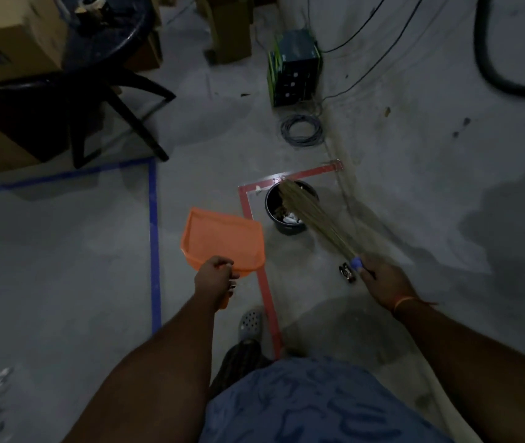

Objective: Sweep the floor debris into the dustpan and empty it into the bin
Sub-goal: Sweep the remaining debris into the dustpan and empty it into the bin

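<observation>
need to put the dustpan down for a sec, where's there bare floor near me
Bare floor lies inside the blue tape outline, left of the dustpan, and on the grey stretch right of the bin. It is crowded around the chair and boxes, and by the coiled cable.

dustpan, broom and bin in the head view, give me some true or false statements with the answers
1. The left hand holds the orange dustpan by its handle. True.
2. The dustpan is resting flat on the floor. False: it is held up in the air, to the left of the bin.
3. The right hand holds the broom, and its bristles reach over the black bin. True.
4. The bin is empty. False: pale scraps show inside it.
5. The bin stands inside the blue tape outline. False: it stands within the corner of the red tape; the blue tape lies further left.
</observation>
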Motion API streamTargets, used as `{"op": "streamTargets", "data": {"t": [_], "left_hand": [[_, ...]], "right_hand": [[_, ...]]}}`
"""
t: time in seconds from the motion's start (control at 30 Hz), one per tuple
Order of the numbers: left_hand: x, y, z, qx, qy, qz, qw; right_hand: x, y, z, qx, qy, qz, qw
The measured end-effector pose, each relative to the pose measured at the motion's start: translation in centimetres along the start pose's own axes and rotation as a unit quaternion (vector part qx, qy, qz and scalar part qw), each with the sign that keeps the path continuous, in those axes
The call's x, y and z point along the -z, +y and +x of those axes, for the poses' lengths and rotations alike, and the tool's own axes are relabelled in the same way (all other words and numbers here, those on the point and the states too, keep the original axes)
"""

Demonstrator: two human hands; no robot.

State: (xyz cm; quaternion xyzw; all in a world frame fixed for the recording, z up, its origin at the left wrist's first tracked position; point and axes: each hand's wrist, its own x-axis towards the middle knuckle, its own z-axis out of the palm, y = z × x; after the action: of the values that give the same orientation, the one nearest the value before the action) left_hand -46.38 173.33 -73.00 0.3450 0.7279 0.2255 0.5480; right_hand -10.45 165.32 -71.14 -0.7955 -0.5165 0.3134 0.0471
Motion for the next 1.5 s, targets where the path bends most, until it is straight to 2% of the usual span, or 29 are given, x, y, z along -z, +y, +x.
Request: {"op": "streamTargets", "data": {"t": [0.2, 0.4, 0.6, 0.9, 1.13, 1.3, 1.5], "left_hand": [[-2.6, -3.4, -4.0, -0.001, 0.0, -0.024, 1.0], [-2.5, -4.6, -6.5, -0.026, -0.012, -0.011, 1.0], [0.8, -6.5, -8.4, -0.026, 0.022, -0.05, 0.998], [13.2, -14.9, -13.5, -0.013, 0.125, -0.15, 0.981], [27.3, -25.3, -20.7, -0.017, 0.228, -0.19, 0.955], [34.8, -33.2, -27.2, -0.001, 0.311, -0.22, 0.924], [39.0, -41.6, -33.4, 0.041, 0.399, -0.288, 0.87]], "right_hand": [[-1.4, 3.9, -3.6, -0.011, 0.001, 0.024, 1.0], [-3.1, 7.0, -5.3, -0.039, -0.039, 0.032, 0.998], [-4.5, 4.4, -6.5, 0.013, -0.059, 0.007, 0.998], [-9.5, -8.5, -8.9, 0.153, -0.111, -0.023, 0.982], [-18.1, -21.6, -15.7, 0.237, -0.174, 0.043, 0.955], [-25.5, -29.9, -22.6, 0.269, -0.253, 0.111, 0.923], [-32.6, -38.4, -28.8, 0.355, -0.315, 0.067, 0.878]]}}
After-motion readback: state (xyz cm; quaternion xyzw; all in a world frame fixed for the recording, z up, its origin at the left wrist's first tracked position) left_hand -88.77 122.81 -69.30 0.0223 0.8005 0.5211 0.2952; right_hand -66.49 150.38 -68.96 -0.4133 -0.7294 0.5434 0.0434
